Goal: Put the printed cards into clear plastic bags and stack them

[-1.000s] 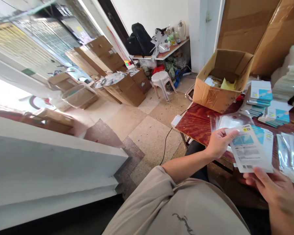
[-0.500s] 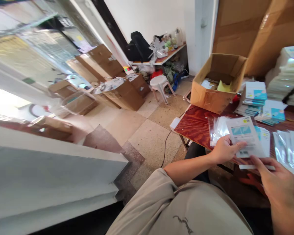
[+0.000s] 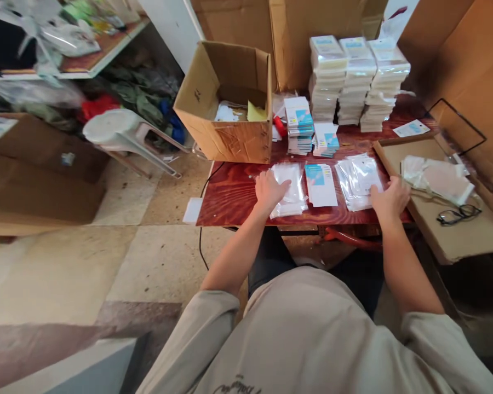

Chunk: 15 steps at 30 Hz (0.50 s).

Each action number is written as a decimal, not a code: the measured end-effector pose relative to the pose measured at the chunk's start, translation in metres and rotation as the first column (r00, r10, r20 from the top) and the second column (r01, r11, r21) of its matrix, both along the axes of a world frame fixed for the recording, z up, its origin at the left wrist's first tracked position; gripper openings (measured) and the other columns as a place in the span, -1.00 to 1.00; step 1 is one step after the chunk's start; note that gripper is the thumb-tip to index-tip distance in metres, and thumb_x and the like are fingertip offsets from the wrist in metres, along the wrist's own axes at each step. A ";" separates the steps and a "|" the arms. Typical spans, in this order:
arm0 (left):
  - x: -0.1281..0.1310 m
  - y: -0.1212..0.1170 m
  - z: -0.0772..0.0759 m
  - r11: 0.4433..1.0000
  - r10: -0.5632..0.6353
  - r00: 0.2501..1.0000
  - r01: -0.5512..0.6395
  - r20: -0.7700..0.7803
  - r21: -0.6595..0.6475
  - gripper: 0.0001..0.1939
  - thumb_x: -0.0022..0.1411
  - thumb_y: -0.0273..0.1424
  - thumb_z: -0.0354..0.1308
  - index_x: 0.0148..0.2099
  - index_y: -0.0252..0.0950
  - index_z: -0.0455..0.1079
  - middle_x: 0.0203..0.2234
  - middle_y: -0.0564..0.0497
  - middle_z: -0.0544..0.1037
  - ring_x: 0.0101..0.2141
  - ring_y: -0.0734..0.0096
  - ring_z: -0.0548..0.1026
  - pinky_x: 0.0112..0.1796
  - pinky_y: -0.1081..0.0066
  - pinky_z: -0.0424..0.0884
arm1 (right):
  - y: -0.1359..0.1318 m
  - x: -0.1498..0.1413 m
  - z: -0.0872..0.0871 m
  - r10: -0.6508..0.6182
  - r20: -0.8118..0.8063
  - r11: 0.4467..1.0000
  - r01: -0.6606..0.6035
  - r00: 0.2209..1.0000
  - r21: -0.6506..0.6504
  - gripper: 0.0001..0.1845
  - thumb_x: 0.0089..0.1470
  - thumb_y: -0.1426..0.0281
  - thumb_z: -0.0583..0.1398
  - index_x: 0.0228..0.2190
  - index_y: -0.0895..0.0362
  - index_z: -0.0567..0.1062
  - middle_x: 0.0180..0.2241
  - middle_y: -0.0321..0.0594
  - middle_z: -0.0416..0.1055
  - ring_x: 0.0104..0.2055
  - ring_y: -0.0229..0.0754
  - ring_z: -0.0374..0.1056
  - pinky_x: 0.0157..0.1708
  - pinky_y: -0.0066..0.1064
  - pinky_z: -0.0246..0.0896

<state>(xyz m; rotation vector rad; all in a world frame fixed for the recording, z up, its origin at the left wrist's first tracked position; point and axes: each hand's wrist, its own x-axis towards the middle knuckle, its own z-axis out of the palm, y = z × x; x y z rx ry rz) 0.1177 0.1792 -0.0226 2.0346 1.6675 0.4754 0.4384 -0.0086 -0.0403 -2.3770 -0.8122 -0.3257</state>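
My left hand (image 3: 270, 190) lies flat with fingers stretched on a pile of clear plastic sleeves (image 3: 290, 190) at the left of the red wooden table (image 3: 234, 191). My right hand (image 3: 390, 198) rests on the right edge of another pile of clear sleeves (image 3: 358, 174); its fingers curl over the pile's edge. Between the two piles sits a small stack of white cards with a blue patch (image 3: 320, 184), touched by neither hand.
An open cardboard box (image 3: 225, 104) stands at the table's back left. Short card stacks (image 3: 299, 123) and tall white stacks (image 3: 355, 76) fill the back. A flat cardboard tray (image 3: 447, 230) with bags and glasses (image 3: 456, 214) lies right. A white stool (image 3: 119, 131) stands on the floor left.
The view swung right to face the table. The white card held in both hands earlier is out of them; my hands now rest on the two sleeve piles.
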 end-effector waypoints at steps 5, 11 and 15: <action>0.002 0.017 0.001 0.993 -0.039 0.996 0.030 -0.075 -0.115 -0.64 0.24 -0.26 0.39 0.02 -0.32 0.52 0.01 -0.30 0.64 0.06 -0.09 0.59 0.07 0.13 0.43 | 0.010 -0.065 0.005 0.667 0.193 0.741 -0.666 0.719 -0.083 -0.62 0.33 0.24 0.27 0.06 0.20 0.58 0.07 0.12 0.58 0.15 0.14 0.43 0.23 0.00 0.32; -0.011 0.023 -0.003 0.975 -0.057 0.976 0.099 0.208 -0.197 -0.81 0.35 -0.32 0.25 -0.32 -0.26 0.41 -0.40 -0.11 0.64 -0.23 0.09 0.67 -0.10 0.21 0.52 | 0.034 -0.107 0.035 0.927 -0.093 0.270 -0.818 0.364 -0.509 -0.90 0.31 0.42 0.32 -0.19 0.19 0.65 -0.05 0.02 0.63 0.06 0.08 0.50 0.10 -0.15 0.38; -0.010 0.002 -0.008 0.862 0.221 0.666 0.208 0.713 -0.462 -0.88 0.37 -0.36 0.23 -0.10 -0.28 0.42 -0.32 -0.08 0.68 -0.30 0.19 0.71 -0.23 0.24 0.61 | 0.031 -0.095 0.049 0.930 -0.117 0.236 -0.808 0.350 -0.539 -0.79 0.38 0.50 0.19 -0.29 0.16 0.62 -0.23 -0.07 0.63 -0.18 -0.06 0.53 -0.16 -0.31 0.33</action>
